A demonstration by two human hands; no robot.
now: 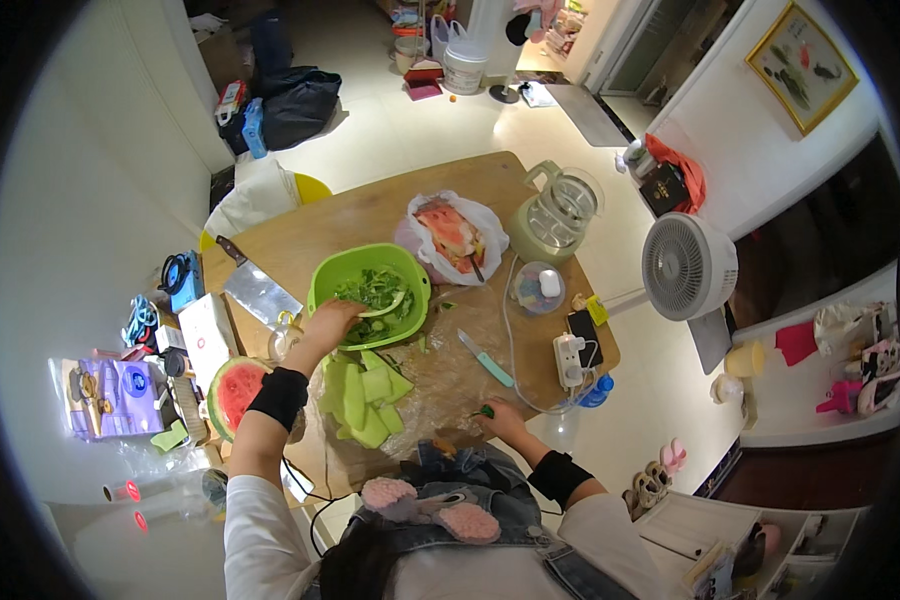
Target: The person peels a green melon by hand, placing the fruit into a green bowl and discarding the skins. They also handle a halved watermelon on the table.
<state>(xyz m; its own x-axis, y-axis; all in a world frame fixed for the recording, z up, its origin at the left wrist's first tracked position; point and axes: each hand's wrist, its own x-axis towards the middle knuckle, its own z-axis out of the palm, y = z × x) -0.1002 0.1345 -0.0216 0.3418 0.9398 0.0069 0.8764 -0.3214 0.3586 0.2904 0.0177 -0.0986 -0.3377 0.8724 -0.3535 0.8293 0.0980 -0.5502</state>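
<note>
My left hand point(335, 322) reaches over the near left rim of a green plastic basin point(422, 300), closed on what looks like a pale green stalk or handle point(386, 306). Chopped leafy greens point(371, 289) lie in the basin. At the near table edge, my right hand point(501, 420) pinches a small dark green leafy piece point(486, 412). Pale green melon or gourd pieces point(360, 397) are piled below the basin. A paring knife point(487, 360) with a turquoise handle lies above my right hand. Thin clear plastic film point(442, 375) covers the table there.
A cleaver point(259, 289) lies left of the basin, near a cut watermelon point(234, 394). Beyond the basin are a white bag point(487, 225) of watermelon rind and a glass kettle point(562, 214). A power strip point(569, 360) and its cable lie at right. A fan point(686, 266) stands off the table.
</note>
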